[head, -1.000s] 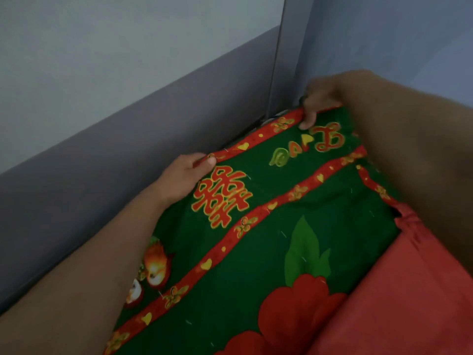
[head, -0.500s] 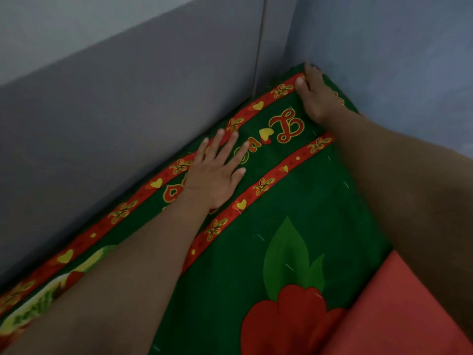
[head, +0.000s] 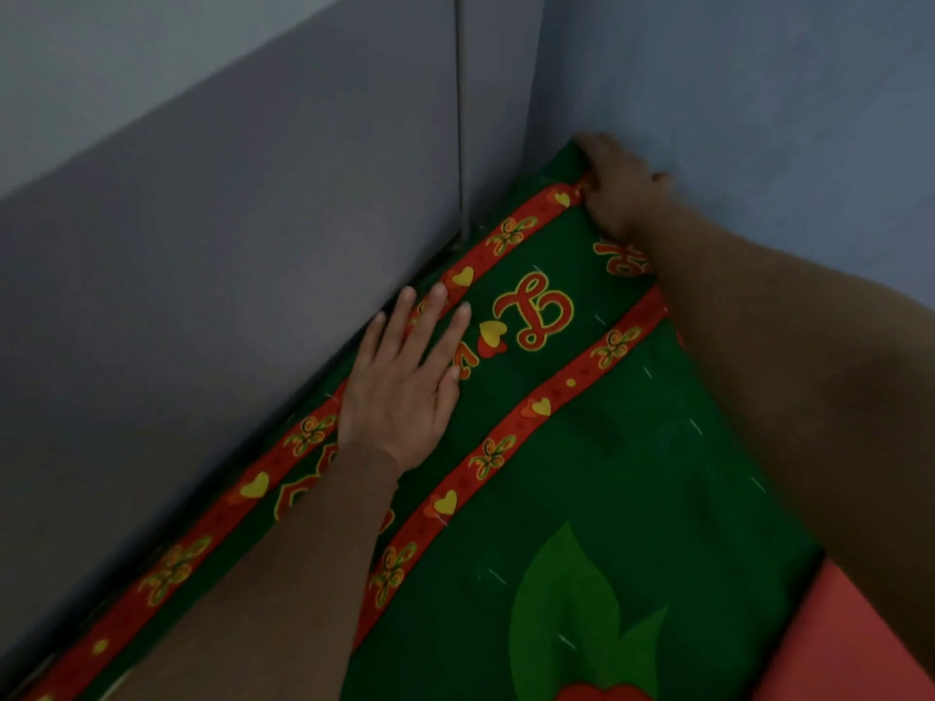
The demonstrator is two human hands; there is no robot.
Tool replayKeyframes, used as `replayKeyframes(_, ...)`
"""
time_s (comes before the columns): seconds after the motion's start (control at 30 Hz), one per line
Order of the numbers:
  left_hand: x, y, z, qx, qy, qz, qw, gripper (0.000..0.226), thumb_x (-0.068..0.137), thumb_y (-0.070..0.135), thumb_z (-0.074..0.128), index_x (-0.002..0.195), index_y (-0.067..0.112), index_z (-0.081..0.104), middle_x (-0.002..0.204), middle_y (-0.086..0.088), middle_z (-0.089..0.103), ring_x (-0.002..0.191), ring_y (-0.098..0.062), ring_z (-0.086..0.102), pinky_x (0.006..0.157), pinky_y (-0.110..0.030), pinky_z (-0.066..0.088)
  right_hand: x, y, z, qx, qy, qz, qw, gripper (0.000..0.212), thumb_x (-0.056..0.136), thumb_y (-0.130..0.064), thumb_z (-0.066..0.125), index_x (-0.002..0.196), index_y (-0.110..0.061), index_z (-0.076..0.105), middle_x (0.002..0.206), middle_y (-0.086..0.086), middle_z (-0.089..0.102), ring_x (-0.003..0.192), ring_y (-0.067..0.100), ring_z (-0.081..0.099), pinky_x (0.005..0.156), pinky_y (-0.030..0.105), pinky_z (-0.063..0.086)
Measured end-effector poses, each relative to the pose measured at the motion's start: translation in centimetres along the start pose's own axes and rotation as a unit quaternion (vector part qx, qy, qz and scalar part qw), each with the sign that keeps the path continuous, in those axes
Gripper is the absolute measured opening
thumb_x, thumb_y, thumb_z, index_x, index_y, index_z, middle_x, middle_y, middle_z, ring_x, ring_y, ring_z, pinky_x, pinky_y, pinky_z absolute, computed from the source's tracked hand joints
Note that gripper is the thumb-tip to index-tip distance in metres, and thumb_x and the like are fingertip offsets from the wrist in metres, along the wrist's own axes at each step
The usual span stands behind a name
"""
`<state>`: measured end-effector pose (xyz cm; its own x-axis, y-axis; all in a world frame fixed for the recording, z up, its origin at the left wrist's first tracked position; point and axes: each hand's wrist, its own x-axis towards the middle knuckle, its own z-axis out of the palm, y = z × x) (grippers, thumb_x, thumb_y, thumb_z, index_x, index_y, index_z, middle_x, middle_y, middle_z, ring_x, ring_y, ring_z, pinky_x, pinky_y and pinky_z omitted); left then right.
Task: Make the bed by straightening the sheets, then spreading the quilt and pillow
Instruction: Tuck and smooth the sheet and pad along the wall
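Observation:
A green sheet (head: pixel 597 478) with red bands, yellow hearts and a red flower print covers the mattress into the room's corner. My left hand (head: pixel 405 387) lies flat on it near the left wall, fingers straight and spread, pressing the fabric down. My right hand (head: pixel 614 187) is at the sheet's far corner against the back wall, its fingers curled over the red border and bunching the cloth there.
A grey wall panel (head: pixel 253 235) runs along the left side of the bed. A blue-grey wall (head: pixel 759 103) closes the back. A plain red cloth (head: pixel 855 645) lies over the sheet at the lower right.
One second ago both hands held the sheet's edge lifted. The sheet now lies flat; my left hand has slid a little toward the corner, and my right hand's fingers have curled on the corner.

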<state>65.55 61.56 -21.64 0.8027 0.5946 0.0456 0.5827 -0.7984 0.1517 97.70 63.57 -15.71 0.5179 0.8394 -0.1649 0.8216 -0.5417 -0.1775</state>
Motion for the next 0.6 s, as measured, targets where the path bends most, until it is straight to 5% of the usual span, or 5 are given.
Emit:
replayKeyframes(0.1,0.1,-0.1,0.1,-0.003,0.002,0.003,1.0,0.057,0.099,0.037,0.015,0.154,0.025,0.003,0.162,-0.003,-0.003,0.149,-0.026,-0.001,0.118,-0.049,0.015,0.8,-0.5,-1.7,-0.169,-0.058,-0.107,0.978,0.07,0.09,-0.018,0.053,0.15,-0.035,0.021,0.162,-0.002,0.006,0.147,0.029,0.009,0.112,0.06,0.01)
replayKeyframes(0.17,0.2,-0.1,0.0,-0.004,0.001,0.005,1.0,0.057,0.099,0.036,0.017,0.154,0.025,0.005,0.162,-0.003,-0.001,0.149,-0.027,0.0,0.118,-0.049,0.015,1.3,-1.2,-1.7,-0.212,-0.065,-0.117,0.968,0.06,0.09,-0.023,0.053,0.146,-0.029,0.033,0.159,0.003,0.019,0.145,0.029,0.016,0.113,0.057,0.009)
replayKeyframes(0.27,0.1,0.1,-0.2,0.001,-0.007,0.003,1.0,0.057,0.099,0.035,0.018,0.154,0.024,0.005,0.161,-0.003,0.0,0.149,-0.027,0.0,0.118,-0.049,0.014,0.9,-1.8,-3.3,-0.254,-0.042,-0.122,0.958,0.044,0.084,-0.031,0.045,0.124,-0.018,0.059,0.116,0.015,0.056,0.12,0.03,0.042,0.104,0.047,0.023)
replayKeyframes(0.37,0.1,0.3,-0.6,0.009,-0.007,0.005,1.0,0.057,0.099,0.034,0.017,0.154,0.024,0.005,0.161,-0.002,-0.002,0.149,-0.027,0.0,0.119,-0.049,0.013,0.7,-1.0,-7.9,-0.26,-0.036,-0.089,0.961,0.03,0.08,-0.015,0.047,0.104,-0.016,0.066,0.096,0.011,0.053,0.111,0.031,0.049,0.103,0.045,0.022)
replayKeyframes(0.6,0.0,0.3,-0.4,0.014,-0.013,0.0,1.0,0.057,0.098,0.034,0.017,0.154,0.023,0.01,0.162,-0.003,0.002,0.149,-0.027,0.002,0.118,-0.05,0.014,-0.2,-1.6,-2.2,-0.099,0.113,0.073,0.986,0.064,0.077,-0.018,0.058,0.138,-0.023,0.037,0.143,0.013,0.036,0.133,0.034,0.031,0.104,0.063,0.019)
